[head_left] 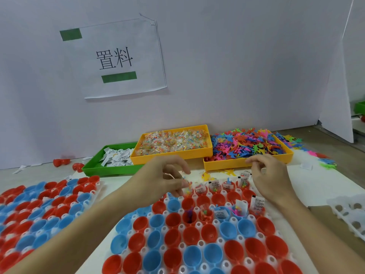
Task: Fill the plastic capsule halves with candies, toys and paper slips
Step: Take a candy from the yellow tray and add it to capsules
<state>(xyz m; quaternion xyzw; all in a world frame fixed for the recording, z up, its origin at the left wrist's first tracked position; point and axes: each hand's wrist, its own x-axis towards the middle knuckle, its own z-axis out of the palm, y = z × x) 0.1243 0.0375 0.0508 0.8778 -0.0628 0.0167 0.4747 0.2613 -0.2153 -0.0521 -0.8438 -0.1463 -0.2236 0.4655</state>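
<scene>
Red and blue capsule halves (197,234) stand open-side up in a white holder tray (235,220) in front of me. Several halves in the far rows hold candy packets, small toys and paper slips (258,202). My left hand (167,178) hovers over the far row and pinches clear candy packets (187,184) between thumb and fingers. My right hand (270,175) hangs over the tray's far right corner with fingers loosely curled; nothing shows in it.
Behind the tray are a green tray of paper slips (110,161), a yellow tray of candy packets (173,143) and a yellow tray heaped with colourful toy figures (248,147). A second holder of capsule halves (43,208) lies left. An empty white holder (349,212) sits right.
</scene>
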